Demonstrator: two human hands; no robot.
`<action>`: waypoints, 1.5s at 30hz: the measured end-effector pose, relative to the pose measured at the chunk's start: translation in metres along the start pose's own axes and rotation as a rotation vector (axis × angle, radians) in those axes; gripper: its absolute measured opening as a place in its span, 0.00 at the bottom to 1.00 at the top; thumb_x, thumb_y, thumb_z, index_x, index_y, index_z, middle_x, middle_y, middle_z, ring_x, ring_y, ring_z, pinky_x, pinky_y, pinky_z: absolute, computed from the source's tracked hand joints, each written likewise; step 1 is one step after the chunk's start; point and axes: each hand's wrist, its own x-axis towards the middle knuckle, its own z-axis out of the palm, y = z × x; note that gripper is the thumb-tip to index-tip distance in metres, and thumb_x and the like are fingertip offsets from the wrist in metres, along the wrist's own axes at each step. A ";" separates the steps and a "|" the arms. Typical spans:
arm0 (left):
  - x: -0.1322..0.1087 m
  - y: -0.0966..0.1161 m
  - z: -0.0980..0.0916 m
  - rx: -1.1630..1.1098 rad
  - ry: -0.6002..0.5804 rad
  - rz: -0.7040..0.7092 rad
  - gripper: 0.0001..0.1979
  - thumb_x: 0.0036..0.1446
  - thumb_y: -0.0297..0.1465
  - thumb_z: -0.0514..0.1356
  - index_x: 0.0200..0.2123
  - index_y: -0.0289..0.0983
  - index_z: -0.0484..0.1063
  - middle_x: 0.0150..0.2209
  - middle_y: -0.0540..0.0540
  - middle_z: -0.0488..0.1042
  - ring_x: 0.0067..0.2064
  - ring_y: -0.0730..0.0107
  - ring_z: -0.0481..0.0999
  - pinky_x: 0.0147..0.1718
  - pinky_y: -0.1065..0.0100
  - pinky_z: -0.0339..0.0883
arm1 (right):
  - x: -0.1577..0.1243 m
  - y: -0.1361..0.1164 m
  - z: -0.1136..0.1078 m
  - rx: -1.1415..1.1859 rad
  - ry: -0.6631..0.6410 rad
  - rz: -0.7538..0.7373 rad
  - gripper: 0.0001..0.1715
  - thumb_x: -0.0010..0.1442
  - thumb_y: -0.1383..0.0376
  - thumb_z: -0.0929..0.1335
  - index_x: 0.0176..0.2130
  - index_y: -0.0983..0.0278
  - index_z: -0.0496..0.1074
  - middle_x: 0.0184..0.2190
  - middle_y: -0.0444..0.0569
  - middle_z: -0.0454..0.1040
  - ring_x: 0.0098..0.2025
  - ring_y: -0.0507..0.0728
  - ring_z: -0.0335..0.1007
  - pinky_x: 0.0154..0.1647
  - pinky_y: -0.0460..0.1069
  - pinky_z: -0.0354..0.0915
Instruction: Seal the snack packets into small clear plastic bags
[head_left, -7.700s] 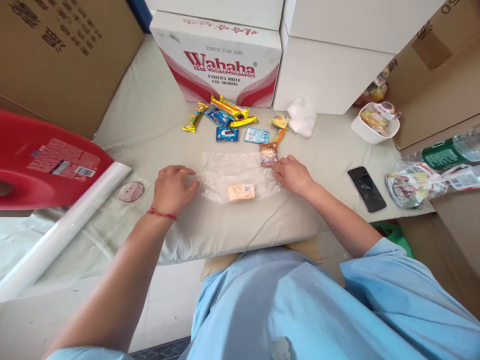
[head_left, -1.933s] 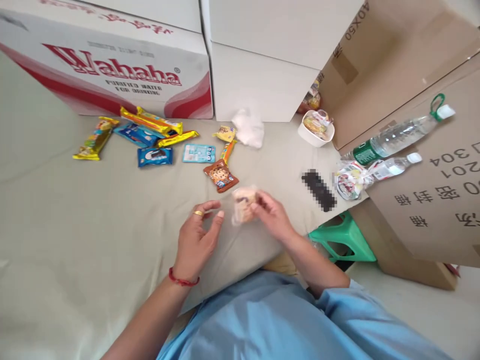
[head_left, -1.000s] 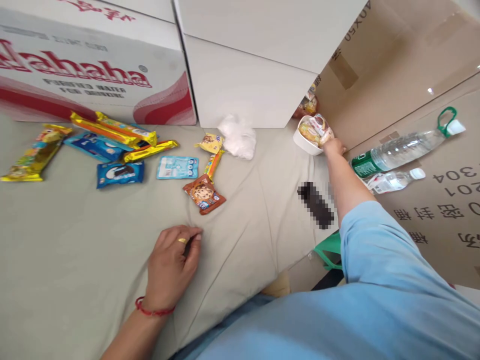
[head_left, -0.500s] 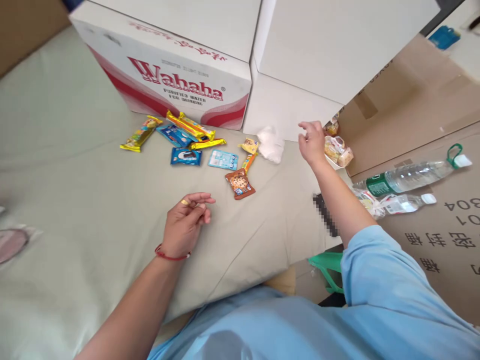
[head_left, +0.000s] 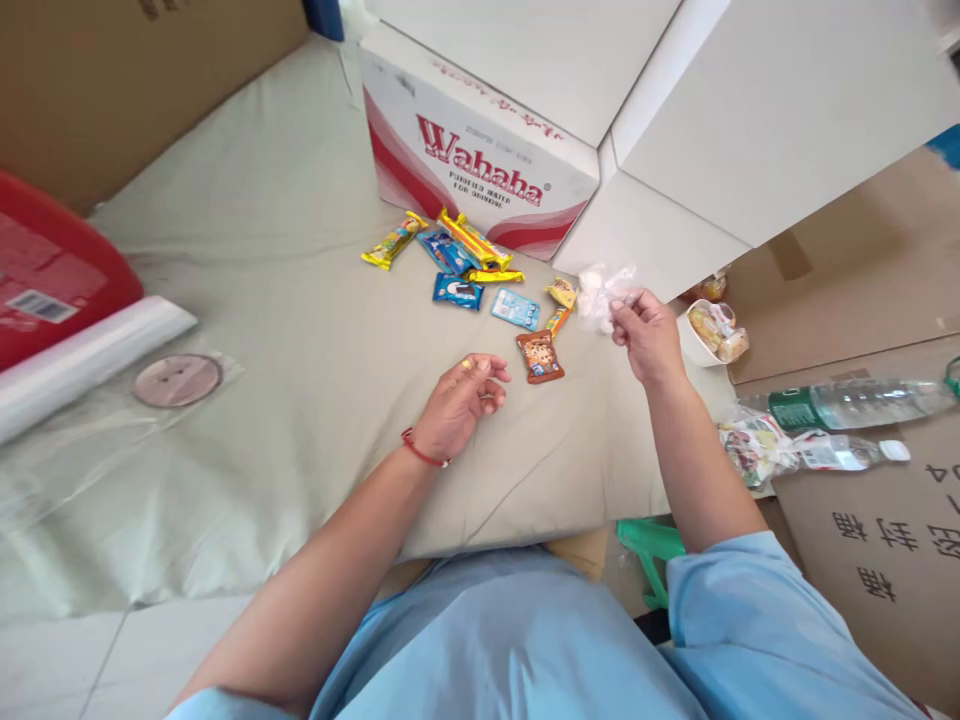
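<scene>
My right hand [head_left: 643, 335] pinches the edge of a crumpled clear-white plastic bag [head_left: 598, 297] beside the white boxes. My left hand [head_left: 466, 400] hovers over the green cloth with fingers loosely curled and apart, holding nothing. Nearest to it lies a brown cookie packet [head_left: 540, 357]. Behind that are a light-blue packet [head_left: 516, 309], a small yellow packet [head_left: 561, 292] and an orange one [head_left: 557, 320]. Farther back, a dark-blue packet [head_left: 457, 291] lies by several yellow-wrapped bars, one of them [head_left: 394, 241] apart on the left.
A Wahaha carton [head_left: 480, 150] stands behind the packets. At right are a white bowl [head_left: 697, 340] of wrapped food, a large bottle [head_left: 862, 405], a smaller bottle [head_left: 844, 452] and a green stool [head_left: 652, 550]. A red container [head_left: 60, 270] and plastic roll [head_left: 97, 350] are at left.
My right hand has moved to the plastic bag and taken hold of its edge. The view has swung left, so the red container and plastic roll now show.
</scene>
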 end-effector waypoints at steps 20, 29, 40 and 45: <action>0.007 -0.006 -0.008 0.036 0.019 -0.097 0.26 0.55 0.56 0.67 0.34 0.37 0.74 0.32 0.46 0.78 0.31 0.70 0.78 0.29 0.70 0.70 | -0.106 0.027 0.074 0.559 -0.186 0.524 0.16 0.44 0.62 0.76 0.34 0.58 0.71 0.20 0.35 0.59 0.19 0.46 0.46 0.16 0.43 0.48; 0.015 -0.013 -0.015 0.135 0.268 0.207 0.22 0.58 0.48 0.69 0.28 0.40 0.65 0.25 0.53 0.68 0.26 0.76 0.67 0.27 0.73 0.63 | -0.119 0.045 0.057 0.428 0.041 0.335 0.13 0.49 0.59 0.78 0.37 0.56 0.79 0.27 0.39 0.70 0.25 0.49 0.57 0.24 0.45 0.58; 0.017 -0.011 -0.022 0.227 0.406 0.221 0.17 0.60 0.47 0.68 0.34 0.40 0.71 0.21 0.57 0.58 0.21 0.77 0.53 0.19 0.72 0.46 | -0.141 0.070 -0.007 0.215 0.147 0.239 0.06 0.46 0.68 0.75 0.21 0.61 0.76 0.40 0.48 0.77 0.34 0.52 0.66 0.29 0.47 0.59; 0.019 -0.011 -0.025 0.262 0.428 0.239 0.16 0.60 0.46 0.67 0.36 0.40 0.71 0.22 0.57 0.58 0.21 0.76 0.54 0.18 0.72 0.45 | -0.139 0.072 -0.028 0.046 0.252 0.244 0.04 0.49 0.65 0.74 0.25 0.61 0.75 0.37 0.47 0.77 0.33 0.52 0.66 0.28 0.46 0.59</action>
